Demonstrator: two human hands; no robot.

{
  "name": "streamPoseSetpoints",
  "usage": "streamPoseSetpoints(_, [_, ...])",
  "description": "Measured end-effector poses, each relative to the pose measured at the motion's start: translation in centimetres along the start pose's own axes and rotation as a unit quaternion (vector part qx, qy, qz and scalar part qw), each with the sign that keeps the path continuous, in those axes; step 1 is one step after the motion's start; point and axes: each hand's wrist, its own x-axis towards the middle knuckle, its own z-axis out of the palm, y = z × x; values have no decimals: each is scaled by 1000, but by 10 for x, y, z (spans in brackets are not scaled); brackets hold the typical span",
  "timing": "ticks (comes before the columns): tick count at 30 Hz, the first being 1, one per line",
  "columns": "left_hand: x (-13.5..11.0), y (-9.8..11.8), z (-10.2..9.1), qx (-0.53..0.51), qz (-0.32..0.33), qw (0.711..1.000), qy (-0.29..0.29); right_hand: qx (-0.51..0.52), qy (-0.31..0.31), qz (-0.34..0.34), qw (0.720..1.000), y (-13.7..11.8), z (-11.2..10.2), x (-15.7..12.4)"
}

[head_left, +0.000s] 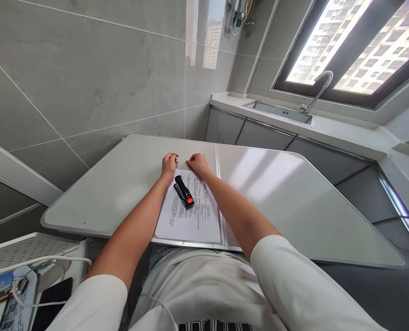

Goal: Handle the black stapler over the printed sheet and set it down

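Note:
A black stapler [182,191] with an orange patch at its near end lies slanted on a printed sheet of paper [197,227]. It cannot be made out whether there is one sheet or a stack. My left hand [170,163] rests at the paper's far left corner, its fingers curled in and nothing seen in them. Just past the paper's far edge is my right hand [197,162], closed, thumb and fingertips drawn together toward the left hand with no object showing. Neither hand touches the stapler; a small gap separates the two.
The paper lies on a white folding table [269,197] with a metal seam down its middle. A grey tiled wall stands behind. At the right are a sink [280,111] and a curved faucet [323,85]. A white perforated rack [28,248] with cables sits at lower left.

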Motion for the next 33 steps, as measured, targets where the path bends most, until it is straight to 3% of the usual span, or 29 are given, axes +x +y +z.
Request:
streamPoseSetpoints(4, [0, -1, 0, -9, 2, 1000, 0, -17, -4, -8, 1000, 4, -8, 1])
streamPoseSetpoints(8, [1, -2, -1, -13, -7, 1000, -5, -50, 30, -12, 998, 26, -36, -3])
streamPoseSetpoints(17, [0, -4, -1, 3, -7, 1000, -18, -132, 130, 114, 976, 145, -145, -55])
streamPoseSetpoints(22, [0, -3, 0, 8, 1, 1000, -23, -191, 169, 153, 955, 196, -190, -92])
streamPoseSetpoints(24, [0, -3, -1, 15, 3, 1000, -25, -177, 176, 150, 957, 209, -200, -103])
streamPoseSetpoints(27, [1, -2, -1, 26, 9, 999, -21, -114, 142, 113, 977, 218, -206, -114])
streamPoseSetpoints(33, [2, 1, -1, 40, 11, 999, -22, -110, 102, 104, 983, 213, -205, -113])
